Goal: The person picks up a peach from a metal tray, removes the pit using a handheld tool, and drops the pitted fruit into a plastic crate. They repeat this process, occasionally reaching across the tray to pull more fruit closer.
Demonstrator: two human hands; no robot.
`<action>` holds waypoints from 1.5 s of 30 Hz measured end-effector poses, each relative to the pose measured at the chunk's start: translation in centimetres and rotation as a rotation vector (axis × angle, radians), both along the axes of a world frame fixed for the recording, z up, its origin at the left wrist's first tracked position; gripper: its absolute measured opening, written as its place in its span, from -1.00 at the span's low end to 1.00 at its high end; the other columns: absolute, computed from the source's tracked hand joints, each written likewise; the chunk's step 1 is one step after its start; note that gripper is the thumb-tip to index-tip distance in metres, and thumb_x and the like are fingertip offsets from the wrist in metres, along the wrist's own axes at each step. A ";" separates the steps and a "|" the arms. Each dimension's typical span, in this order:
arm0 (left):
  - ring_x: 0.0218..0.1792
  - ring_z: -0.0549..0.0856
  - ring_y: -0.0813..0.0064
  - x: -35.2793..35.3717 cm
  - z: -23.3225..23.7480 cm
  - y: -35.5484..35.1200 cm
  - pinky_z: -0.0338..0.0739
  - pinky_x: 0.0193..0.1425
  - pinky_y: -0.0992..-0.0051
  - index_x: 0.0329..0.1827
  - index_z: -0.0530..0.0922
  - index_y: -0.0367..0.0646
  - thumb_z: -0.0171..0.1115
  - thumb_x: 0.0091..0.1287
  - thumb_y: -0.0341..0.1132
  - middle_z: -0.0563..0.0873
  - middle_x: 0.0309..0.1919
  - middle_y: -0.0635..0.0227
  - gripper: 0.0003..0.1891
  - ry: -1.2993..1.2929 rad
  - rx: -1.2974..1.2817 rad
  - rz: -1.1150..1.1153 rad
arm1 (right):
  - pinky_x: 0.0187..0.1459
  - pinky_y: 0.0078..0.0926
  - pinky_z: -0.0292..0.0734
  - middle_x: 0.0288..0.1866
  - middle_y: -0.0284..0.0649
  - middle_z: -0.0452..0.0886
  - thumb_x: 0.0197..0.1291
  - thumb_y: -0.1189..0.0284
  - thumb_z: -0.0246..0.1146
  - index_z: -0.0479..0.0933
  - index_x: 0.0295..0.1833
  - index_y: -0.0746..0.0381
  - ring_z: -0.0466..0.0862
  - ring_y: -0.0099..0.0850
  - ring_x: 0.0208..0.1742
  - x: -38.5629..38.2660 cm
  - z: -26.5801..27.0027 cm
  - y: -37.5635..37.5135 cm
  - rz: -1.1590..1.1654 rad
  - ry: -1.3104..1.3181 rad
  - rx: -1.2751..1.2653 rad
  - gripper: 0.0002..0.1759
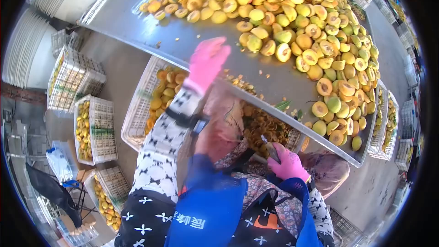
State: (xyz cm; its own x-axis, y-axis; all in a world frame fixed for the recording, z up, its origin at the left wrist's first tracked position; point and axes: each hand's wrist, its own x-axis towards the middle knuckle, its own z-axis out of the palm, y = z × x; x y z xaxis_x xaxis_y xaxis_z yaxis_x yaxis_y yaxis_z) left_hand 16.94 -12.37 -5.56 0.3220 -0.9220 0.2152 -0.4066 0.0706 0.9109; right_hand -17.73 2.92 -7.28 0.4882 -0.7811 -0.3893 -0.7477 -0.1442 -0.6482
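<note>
My left hand (209, 64), in a pink glove, is over the near edge of the metal table (201, 32), its fingers partly bent and apart with nothing visible between them. Lower down, near my lap, my right hand (289, 164), also pink-gloved, is closed on a small knife-like tool (273, 152) with its metal tip pointing up and left. Halved yellow fruits (283, 52) are heaped on the table to the right of my left hand. Beneath the table edge, more fruit pieces (265, 130) lie close to the tool's tip.
A white crate of fruit (137, 105) stands under the table's left part. Further crates (104, 130) of fruit are on the floor at the left, and others (388, 130) at the right. White stacked items (27, 55) are at the far left.
</note>
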 end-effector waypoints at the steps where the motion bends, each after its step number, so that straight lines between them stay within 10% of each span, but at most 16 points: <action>1: 0.18 0.61 0.37 -1.6 0.3 -2.7 0.54 0.20 0.38 0.31 0.57 -0.03 0.40 0.29 -0.17 0.62 0.17 0.26 -0.49 -0.048 0.033 -0.107 | 0.01 -0.02 0.59 0.01 0.15 0.66 0.24 0.28 0.30 0.35 0.37 0.23 0.67 0.14 0.01 0.0 0.8 0.0 -0.028 -0.066 -0.039 -0.38; 4: 0.35 0.48 0.14 -4.2 -3.3 -10.0 0.44 0.34 0.12 0.34 0.53 0.12 0.42 0.18 -0.22 0.49 0.31 0.20 -0.41 -0.930 -0.207 -0.360 | 0.04 -0.09 0.60 0.04 0.15 0.65 0.22 0.32 0.33 0.35 0.39 0.24 0.67 0.11 0.04 -0.6 3.4 -0.4 -0.131 -0.186 -0.071 -0.36; 12: 0.24 0.49 0.01 -7.4 -2.5 -9.3 0.47 0.21 0.09 0.17 0.53 -0.06 0.41 0.08 -0.21 0.50 0.18 0.06 -0.46 -1.074 0.264 -0.372 | 0.06 -0.18 0.60 0.03 0.12 0.66 0.16 0.44 0.35 0.41 0.34 0.26 0.68 0.06 0.05 -4.2 2.7 -1.0 -0.326 -0.404 -0.226 -0.40; 15: -0.02 0.63 0.09 -6.9 -3.0 -7.4 0.55 0.05 0.24 0.20 0.50 -0.05 0.35 0.17 -0.23 0.61 0.07 0.11 -0.51 -0.682 0.142 -0.369 | 0.01 -0.16 0.60 -0.01 0.10 0.67 0.15 0.45 0.36 0.43 0.30 0.26 0.68 0.08 0.01 -4.4 3.3 -1.7 -0.355 -0.468 -0.261 -0.43; 19: -0.26 0.69 0.38 -11.1 3.5 -2.4 0.59 -0.26 0.50 0.32 0.47 -0.10 0.01 0.48 -0.04 0.71 -0.07 0.20 -0.53 1.001 0.423 -0.575 | -0.05 -0.16 0.60 -0.04 0.07 0.67 0.15 0.45 0.38 0.44 0.25 0.28 0.68 0.08 -0.04 -3.4 5.3 -2.8 -0.351 -0.525 -0.423 -0.46; 29: -0.54 0.56 0.59 -18.8 6.3 6.5 0.34 -0.59 0.67 0.31 0.48 -0.14 -0.11 0.57 0.10 0.71 -0.21 0.31 -0.47 0.893 0.488 -0.644 | -0.23 -0.21 0.53 -0.27 -0.20 0.60 0.16 0.32 0.37 0.48 0.23 0.17 0.65 -0.18 -0.28 -2.1 6.9 -4.2 -0.258 -0.147 -0.844 -0.48; 35: -0.15 0.70 0.42 -19.5 5.7 7.1 0.60 -0.07 0.52 0.31 0.46 -0.25 -0.02 0.55 -0.03 0.68 -0.05 0.25 -0.51 1.174 0.349 -0.537 | -0.27 -0.24 0.57 -0.23 -0.11 0.67 0.17 0.40 0.37 0.45 0.22 0.27 0.69 -0.25 -0.29 -2.6 6.0 -3.5 -0.358 -0.370 -0.716 -0.50; 38: 0.23 0.54 0.22 -19.7 5.0 7.5 0.43 0.33 0.29 0.47 0.30 -0.22 -0.05 0.45 -0.24 0.55 0.22 0.10 -0.46 0.854 0.069 -0.683 | -0.24 -0.21 0.60 -0.24 -0.01 0.69 0.16 0.41 0.39 0.47 0.18 0.31 0.72 -0.11 -0.24 -1.5 9.5 -3.5 -0.780 -0.778 0.263 -0.51; 41: 0.40 0.43 0.14 -19.1 4.5 8.0 0.33 0.48 0.22 0.55 0.20 -0.21 -0.01 0.33 -0.36 0.44 0.37 0.04 -0.35 1.426 0.290 -0.931 | -0.16 -0.19 0.60 -0.25 0.02 0.68 0.14 0.36 0.42 0.50 0.15 0.29 0.71 -0.01 -0.17 -1.0 7.2 -4.2 -0.710 -0.737 0.016 -0.52; 43: 0.32 0.51 0.19 -19.1 4.9 8.3 0.39 0.41 0.27 0.45 0.32 -0.23 0.01 0.42 -0.32 0.52 0.29 0.08 -0.47 0.444 0.082 -0.814 | -0.13 -0.18 0.60 -0.21 0.00 0.68 0.15 0.36 0.41 0.53 0.14 0.24 0.70 0.04 -0.14 -1.4 6.8 -5.0 -0.525 -0.553 -0.434 -0.55; 45: 0.25 0.56 0.26 -19.1 5.8 9.0 0.44 0.36 0.34 0.37 0.39 -0.29 0.00 0.48 -0.34 0.56 0.24 0.10 -0.57 0.378 0.069 -0.728 | -0.13 -0.17 0.60 -0.20 -0.02 0.69 0.15 0.36 0.40 0.53 0.15 0.22 0.70 0.04 -0.14 -1.5 7.7 -5.4 -0.447 -0.470 -0.633 -0.55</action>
State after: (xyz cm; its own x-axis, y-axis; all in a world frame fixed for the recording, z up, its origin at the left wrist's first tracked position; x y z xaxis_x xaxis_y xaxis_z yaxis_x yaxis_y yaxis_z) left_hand -2.12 -3.36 0.26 -0.3227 -0.9350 0.1470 0.0539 0.1369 0.9891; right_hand -19.19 -2.44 0.40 0.0883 -0.9362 0.3402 -0.4978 -0.3373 -0.7990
